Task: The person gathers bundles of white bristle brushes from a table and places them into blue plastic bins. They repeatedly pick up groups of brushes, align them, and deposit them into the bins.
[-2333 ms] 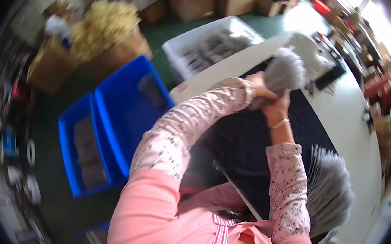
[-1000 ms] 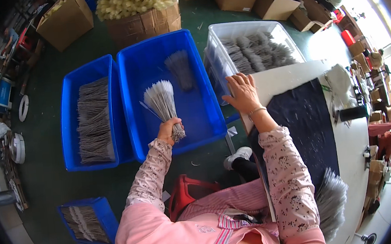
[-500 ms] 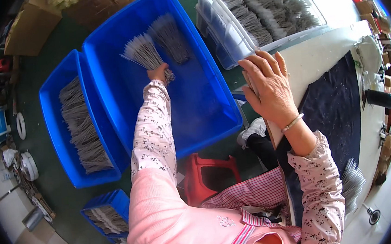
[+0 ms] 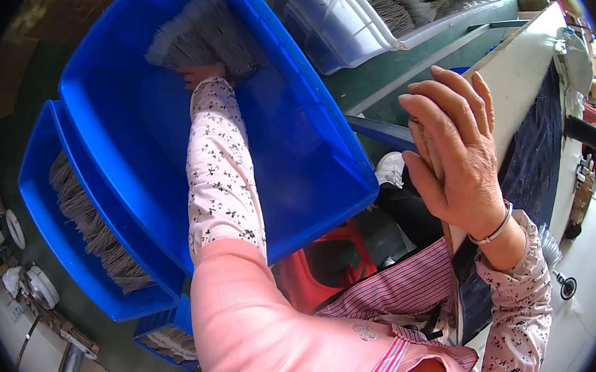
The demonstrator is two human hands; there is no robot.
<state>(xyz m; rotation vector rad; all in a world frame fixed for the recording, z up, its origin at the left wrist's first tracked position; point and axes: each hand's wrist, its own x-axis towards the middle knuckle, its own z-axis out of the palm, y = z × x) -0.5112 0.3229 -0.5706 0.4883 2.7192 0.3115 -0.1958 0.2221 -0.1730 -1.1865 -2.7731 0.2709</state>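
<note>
Deep in the large blue bin (image 4: pixel 288 151), my left hand (image 4: pixel 202 74) is closed at the lower end of a bundle of thin, wire-stemmed brushes (image 4: pixel 182 40) with whitish, fuzzy tips. A second bundle of the same kind (image 4: pixel 231 32) lies against it on the right, and the two overlap, so their border is hard to make out. My left fingers are partly hidden by the stems. My right hand (image 4: pixel 457 144) rests on the edge of the table (image 4: pixel 515 75), fingers stretched out and thumb apart, holding nothing.
A narrower blue bin (image 4: pixel 45 208) full of grey bundles stands at the left, with a smaller blue crate (image 4: pixel 182 323) below it. Behind the table is a white translucent crate (image 4: pixel 341 33) of more bundles. A red stool (image 4: pixel 302 278) and dark cloth (image 4: pixel 532 144) are nearby.
My left hand has carried its bundle farther into the large bin, up against the other bundle. My right hand stays at the table edge. The whole view has shifted.
</note>
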